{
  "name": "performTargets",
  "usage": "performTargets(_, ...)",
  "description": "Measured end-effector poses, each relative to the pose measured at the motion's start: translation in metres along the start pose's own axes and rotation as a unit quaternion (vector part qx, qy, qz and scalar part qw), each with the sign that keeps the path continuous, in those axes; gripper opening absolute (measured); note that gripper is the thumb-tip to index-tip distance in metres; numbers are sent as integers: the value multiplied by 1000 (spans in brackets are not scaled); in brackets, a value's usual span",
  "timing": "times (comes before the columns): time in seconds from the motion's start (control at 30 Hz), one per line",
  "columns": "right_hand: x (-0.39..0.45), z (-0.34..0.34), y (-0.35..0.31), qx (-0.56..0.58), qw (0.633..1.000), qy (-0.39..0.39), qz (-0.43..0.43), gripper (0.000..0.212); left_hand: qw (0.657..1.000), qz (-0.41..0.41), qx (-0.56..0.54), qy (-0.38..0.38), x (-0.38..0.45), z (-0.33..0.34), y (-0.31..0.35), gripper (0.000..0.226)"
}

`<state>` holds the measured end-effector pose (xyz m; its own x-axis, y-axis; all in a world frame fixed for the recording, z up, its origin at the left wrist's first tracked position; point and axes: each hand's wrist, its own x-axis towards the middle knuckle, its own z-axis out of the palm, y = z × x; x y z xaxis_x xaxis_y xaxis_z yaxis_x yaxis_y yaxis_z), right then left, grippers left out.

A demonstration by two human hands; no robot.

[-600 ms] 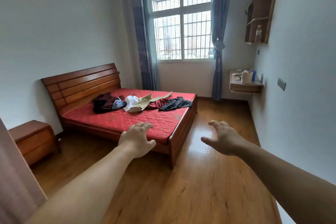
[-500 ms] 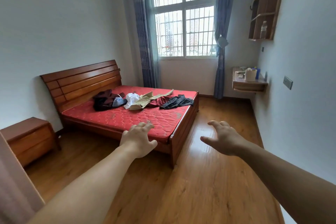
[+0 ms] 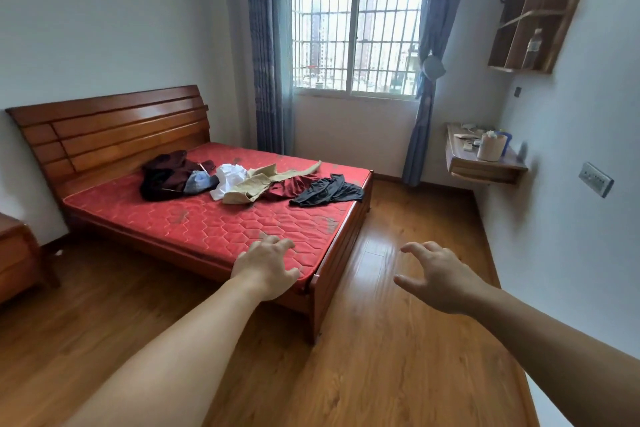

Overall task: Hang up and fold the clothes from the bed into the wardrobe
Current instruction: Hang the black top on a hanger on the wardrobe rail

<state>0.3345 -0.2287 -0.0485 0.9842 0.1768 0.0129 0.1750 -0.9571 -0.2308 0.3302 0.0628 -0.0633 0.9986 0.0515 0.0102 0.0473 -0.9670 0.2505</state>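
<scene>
A wooden bed (image 3: 336, 274) with a red mattress stands against the left wall. Several clothes lie in a row across its far half: a dark maroon pile (image 3: 166, 175), a white garment (image 3: 227, 177), a beige garment (image 3: 263, 180), a red piece (image 3: 294, 184) and a black garment (image 3: 329, 191). My left hand (image 3: 266, 265) is stretched out over the near corner of the mattress, fingers loosely spread, holding nothing. My right hand (image 3: 436, 276) hovers over the floor beside the bed, fingers relaxed and empty. Both hands are well short of the clothes. No wardrobe is in view.
A wooden nightstand (image 3: 17, 253) stands at the left edge. A wall shelf (image 3: 485, 166) with small items juts from the right wall, with an open cabinet (image 3: 540, 10) above it. Wooden floor (image 3: 398, 340) runs between bed and right wall. A curtained window is at the back.
The view has moved closer to the bed and turned a little left. Both hands stay outstretched and empty, now nearer the mattress corner.
</scene>
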Motion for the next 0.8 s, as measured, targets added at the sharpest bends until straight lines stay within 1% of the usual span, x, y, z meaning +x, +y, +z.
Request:
performTargets(0.27, 142, 13, 21, 14, 1000, 2, 3, 67, 1000, 27, 1, -16, 145, 14, 19, 59)
performTargets(0.47, 290, 26, 64, 62, 998, 2, 5, 68, 999, 28, 23, -11, 285, 30, 40, 58)
performTargets(0.6, 381, 22, 98, 94, 995, -21, 5, 67, 999, 10, 35, -31, 378, 34, 61, 58)
performTargets(0.8, 507, -2, 133, 31, 999, -11, -1, 66, 999, 6, 37, -17, 506, 34, 93, 61)
